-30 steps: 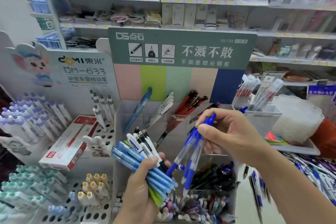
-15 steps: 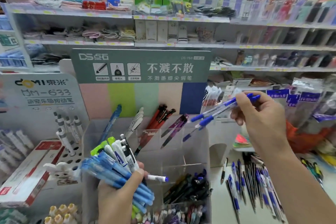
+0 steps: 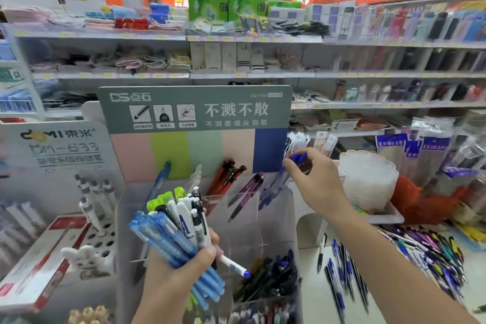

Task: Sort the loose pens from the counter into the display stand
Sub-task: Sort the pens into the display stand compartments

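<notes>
Pens point(image 3: 168, 234) bunching in the left hand point(image 3: 173, 273), fingers wrapping them, before the stand point(image 3: 273, 234) | loose pens point(image 3: 342, 271) lying on the desk point(image 3: 310, 294) | right hand point(image 3: 313, 179) pinching blue pens point(image 3: 278, 184) over the stand's rear right compartment

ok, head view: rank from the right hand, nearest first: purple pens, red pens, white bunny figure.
From the right hand, which pinches blue pens at the stand's top-right slot:
1. Purple pens, in the slot just left of the hand.
2. Red pens, one slot further left.
3. White bunny figure, far left and lower, on the neighbouring display.
</notes>
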